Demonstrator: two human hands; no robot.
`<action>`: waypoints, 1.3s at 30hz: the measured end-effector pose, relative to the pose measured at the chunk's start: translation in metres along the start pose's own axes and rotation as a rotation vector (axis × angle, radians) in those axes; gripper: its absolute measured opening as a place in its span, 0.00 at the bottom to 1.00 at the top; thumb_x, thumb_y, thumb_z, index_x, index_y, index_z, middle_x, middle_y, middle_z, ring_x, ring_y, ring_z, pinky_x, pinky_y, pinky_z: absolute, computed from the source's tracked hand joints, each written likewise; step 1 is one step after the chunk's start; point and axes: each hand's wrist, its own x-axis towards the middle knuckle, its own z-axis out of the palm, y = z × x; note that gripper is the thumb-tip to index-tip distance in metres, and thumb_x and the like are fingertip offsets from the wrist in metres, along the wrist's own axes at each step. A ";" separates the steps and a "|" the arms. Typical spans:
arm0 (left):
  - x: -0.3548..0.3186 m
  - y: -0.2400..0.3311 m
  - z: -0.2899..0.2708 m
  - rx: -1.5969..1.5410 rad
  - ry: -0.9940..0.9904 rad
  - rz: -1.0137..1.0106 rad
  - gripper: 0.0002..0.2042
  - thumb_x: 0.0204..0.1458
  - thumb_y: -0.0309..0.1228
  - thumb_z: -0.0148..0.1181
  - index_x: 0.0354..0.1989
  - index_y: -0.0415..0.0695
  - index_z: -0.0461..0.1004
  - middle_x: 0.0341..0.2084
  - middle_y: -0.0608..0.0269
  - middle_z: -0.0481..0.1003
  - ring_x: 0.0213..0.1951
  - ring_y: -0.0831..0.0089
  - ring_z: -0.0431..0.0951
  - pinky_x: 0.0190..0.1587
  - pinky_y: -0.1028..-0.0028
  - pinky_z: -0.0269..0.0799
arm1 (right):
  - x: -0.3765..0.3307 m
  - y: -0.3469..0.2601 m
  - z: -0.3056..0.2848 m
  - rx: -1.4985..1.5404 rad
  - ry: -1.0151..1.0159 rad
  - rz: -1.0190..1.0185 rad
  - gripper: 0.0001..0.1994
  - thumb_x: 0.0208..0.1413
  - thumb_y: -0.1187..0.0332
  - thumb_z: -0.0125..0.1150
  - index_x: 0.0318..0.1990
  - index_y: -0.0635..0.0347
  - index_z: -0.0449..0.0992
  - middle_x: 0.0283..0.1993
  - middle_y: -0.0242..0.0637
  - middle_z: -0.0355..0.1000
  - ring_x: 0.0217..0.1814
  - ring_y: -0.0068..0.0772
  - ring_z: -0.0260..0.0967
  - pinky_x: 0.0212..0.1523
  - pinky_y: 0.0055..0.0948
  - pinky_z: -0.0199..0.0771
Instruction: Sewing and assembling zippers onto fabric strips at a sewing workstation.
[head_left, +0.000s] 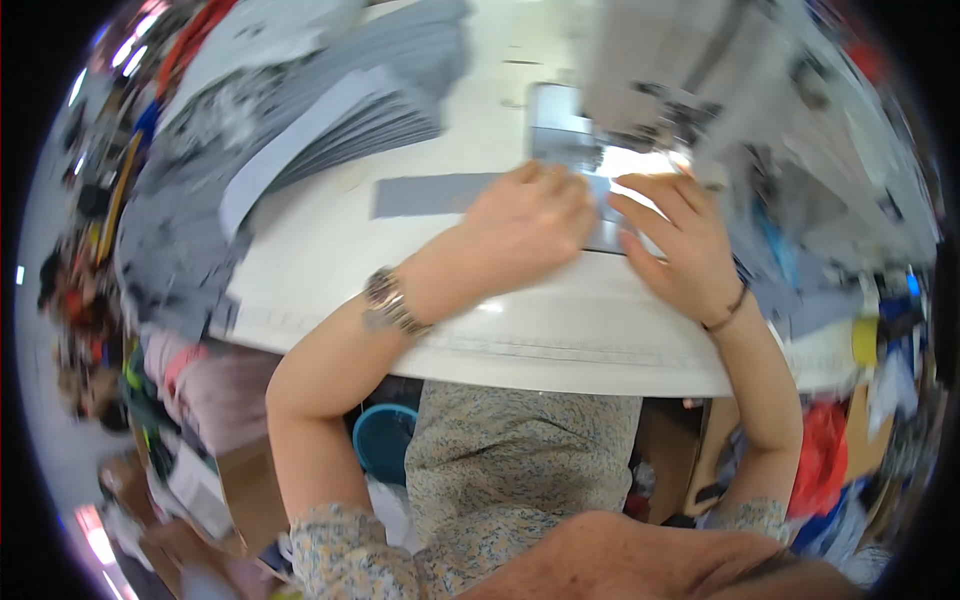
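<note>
Grey strip (425,196); faint table-edge markings (600,352)

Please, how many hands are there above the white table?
2. The left hand, fingers curled, is over the grey strip. The right hand, thumb and fingers apart, is to its right, near the sewing machine. I see no others.

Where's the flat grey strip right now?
Head view, just left of centre: the grey strip lies on the white tabletop, partly hidden by the left hand, below and right of the fanned grey pieces.
</note>
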 end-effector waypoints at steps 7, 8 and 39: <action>0.001 0.011 0.011 0.071 0.060 0.001 0.05 0.44 0.30 0.59 0.26 0.41 0.75 0.26 0.62 0.74 0.33 0.68 0.76 0.39 0.69 0.74 | -0.001 -0.003 -0.004 0.071 -0.121 -0.011 0.13 0.49 0.79 0.60 0.44 0.65 0.79 0.52 0.40 0.75 0.55 0.47 0.68 0.64 0.46 0.62; 0.000 0.013 0.013 0.102 0.055 -0.017 0.05 0.44 0.30 0.59 0.26 0.41 0.75 0.26 0.62 0.74 0.33 0.68 0.76 0.39 0.69 0.74 | -0.003 -0.004 -0.005 0.081 -0.109 -0.043 0.13 0.49 0.79 0.60 0.44 0.65 0.79 0.52 0.40 0.75 0.55 0.47 0.68 0.64 0.46 0.62; -0.161 0.021 -0.099 0.209 0.086 -0.265 0.10 0.42 0.24 0.61 0.34 0.37 0.76 0.35 0.55 0.77 0.41 0.61 0.79 0.47 0.61 0.77 | -0.002 0.002 -0.007 0.080 -0.062 0.002 0.10 0.50 0.77 0.60 0.41 0.67 0.79 0.49 0.41 0.75 0.51 0.49 0.70 0.64 0.50 0.63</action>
